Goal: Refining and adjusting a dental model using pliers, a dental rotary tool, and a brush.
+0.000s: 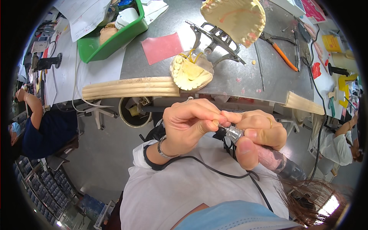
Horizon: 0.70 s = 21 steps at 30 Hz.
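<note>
My right hand (pixel 257 132) grips a rotary handpiece (pixel 270 158) with a silver nose and a pinkish, worn grip; its dark rear end slants down to the right. At the tip of that nose, my left hand (pixel 193 122) pinches a thin bur or bit, mostly hidden by the fingertips. Both hands are in front of my chest, just off the bench edge. Beyond them on the bench, a yellowish dental cast (pixel 190 74) with teeth stands next to a metal articulator (pixel 220 40). A larger cream cast (pixel 237 19) is attached at the articulator's far side.
A pink wax sheet (pixel 161 48) lies left of the casts, near a green bin (pixel 115 40) holding cast pieces. Orange-handled pliers (pixel 281 53) rest at the right. Wooden strips (pixel 130 89) edge the bench. Cables hang at right. Other people sit at both sides.
</note>
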{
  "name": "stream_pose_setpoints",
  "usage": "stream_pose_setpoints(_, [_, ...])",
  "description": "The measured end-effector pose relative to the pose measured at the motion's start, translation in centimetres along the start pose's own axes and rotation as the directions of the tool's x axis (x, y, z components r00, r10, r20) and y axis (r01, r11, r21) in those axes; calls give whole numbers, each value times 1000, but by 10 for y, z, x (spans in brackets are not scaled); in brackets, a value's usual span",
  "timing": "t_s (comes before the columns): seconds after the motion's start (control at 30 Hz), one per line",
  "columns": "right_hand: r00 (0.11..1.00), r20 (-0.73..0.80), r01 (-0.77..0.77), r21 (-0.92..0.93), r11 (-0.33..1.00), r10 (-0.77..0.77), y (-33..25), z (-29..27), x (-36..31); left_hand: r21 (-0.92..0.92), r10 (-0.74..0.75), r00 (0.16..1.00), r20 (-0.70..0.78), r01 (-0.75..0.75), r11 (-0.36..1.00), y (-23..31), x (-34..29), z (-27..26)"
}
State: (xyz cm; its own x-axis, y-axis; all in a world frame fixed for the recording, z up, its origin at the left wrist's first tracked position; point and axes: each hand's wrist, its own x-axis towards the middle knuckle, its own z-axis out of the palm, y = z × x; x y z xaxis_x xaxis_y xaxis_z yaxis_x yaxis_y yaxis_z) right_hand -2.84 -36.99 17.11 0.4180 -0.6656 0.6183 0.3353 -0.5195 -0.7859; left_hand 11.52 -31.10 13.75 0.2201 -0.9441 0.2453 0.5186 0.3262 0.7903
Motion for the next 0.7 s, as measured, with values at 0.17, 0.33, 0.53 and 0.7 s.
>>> stream_pose_setpoints(0.17, [1000, -21, 8, 21, 1000, -8, 0, 2, 1, -12, -1, 1000, 4, 1, 1000, 0, -2, 0])
stream_pose_setpoints(0.33, [999, -26, 37, 7, 999, -37, 4, 3, 0, -53, -21, 1000, -11, 20, 998, -1, -2, -1])
stream_pose_setpoints(0.53, [994, -84, 76, -3, 997, -76, 5, 9, -3, -34, -9, 1000, -8, 8, 999, 0, -5, 0])
stream_pose_setpoints(0.7, [992, -113, 55, 44, 998, -50, 6, 7, -5, -38, -1, 1000, -2, 1, 999, -3, -5, 0])
